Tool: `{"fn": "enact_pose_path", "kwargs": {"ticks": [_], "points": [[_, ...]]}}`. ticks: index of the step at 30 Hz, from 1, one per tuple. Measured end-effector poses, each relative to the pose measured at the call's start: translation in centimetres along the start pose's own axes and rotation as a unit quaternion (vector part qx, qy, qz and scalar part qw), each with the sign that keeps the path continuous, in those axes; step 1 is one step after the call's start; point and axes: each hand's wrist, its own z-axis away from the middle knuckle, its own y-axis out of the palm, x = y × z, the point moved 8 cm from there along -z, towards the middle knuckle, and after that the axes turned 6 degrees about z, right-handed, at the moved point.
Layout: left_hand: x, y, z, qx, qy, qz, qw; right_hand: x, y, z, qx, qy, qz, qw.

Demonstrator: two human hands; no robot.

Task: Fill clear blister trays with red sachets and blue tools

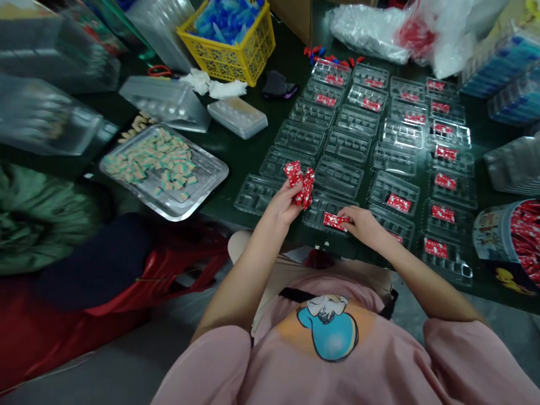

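Note:
My left hand [288, 202] is closed around several small red packets with white marks [304, 188], held above the trays. With its fingers on one red packet [334, 221], my right hand [358, 221] is at a clear plastic tray [314, 216] near the table's front edge. Rows of similar clear compartment trays [348, 145] cover the table before me. Red packets lie in many trays of the right columns, such as this packet [399, 202], and in the far trays of the left columns. Several trays in the left columns show no packet.
On the left, a metal tray [198, 194] holds striped pastel pieces. Behind it stand stacked clear containers [164, 101] and a yellow basket [228, 59] of blue items. At right, a bucket [493, 233] is full of red packets. Plastic bags [367, 31] lie at the back.

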Motion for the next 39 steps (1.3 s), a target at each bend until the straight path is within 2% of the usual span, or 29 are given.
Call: {"fn": "enact_pose_path", "kwargs": {"ticks": [3,7,9,11,13,16,19,22,25,27,29,32,36,39], "points": [[0.2,-0.1,-0.1,-0.015,0.006,-0.003,1.000,0.4,0.8,0.1,-0.010,-0.031,0.074,0.997],[0.4,0.5,-0.2,-0.022,0.019,-0.012,1.000,0.7,0.9,-0.1,-0.020,-0.030,0.150,0.988],[0.7,0.9,-0.3,-0.025,0.024,-0.015,0.999,1.2,-0.3,-0.6,-0.053,-0.035,0.108,0.992],[1.1,1.3,-0.5,-0.027,0.033,-0.010,0.999,1.7,-2.1,-1.3,-0.106,-0.027,0.018,0.994],[1.5,1.8,-0.7,-0.025,0.052,0.002,0.998,1.8,-3.6,-2.4,-0.150,0.000,-0.079,0.986],[2.1,2.4,-0.9,-0.012,0.091,0.025,0.995,1.9,-4.4,-4.4,-0.177,0.031,-0.172,0.968],[3.0,2.7,-1.2,-0.003,0.098,0.038,0.994,1.7,-4.1,-6.2,-0.189,0.042,-0.214,0.957],[3.5,2.2,-1.7,-0.021,0.086,0.047,0.995,0.8,-4.1,-7.3,-0.196,0.053,-0.253,0.946],[2.8,1.1,-2.1,-0.065,0.083,0.053,0.993,-1.1,-5.8,-7.8,-0.227,0.065,-0.278,0.931],[1.6,0.3,-2.2,-0.083,0.091,0.060,0.991,-2.5,-7.4,-8.0,-0.239,0.063,-0.262,0.933],[0.2,-0.3,-2.2,-0.086,0.108,0.076,0.987,-3.6,-8.5,-8.4,-0.210,0.054,-0.212,0.953],[-1.7,-0.8,-2.0,-0.071,0.133,0.088,0.985,-4.5,-8.4,-9.5,-0.120,0.036,-0.106,0.986],[-2.0,-0.5,-1.9,-0.064,0.133,0.077,0.986,-4.1,-5.8,-10.9,-0.020,0.010,0.018,1.000],[-1.4,-0.1,-2.0,-0.078,0.128,0.060,0.987,-3.7,-4.1,-11.7,-0.003,0.009,0.120,0.993]]}}
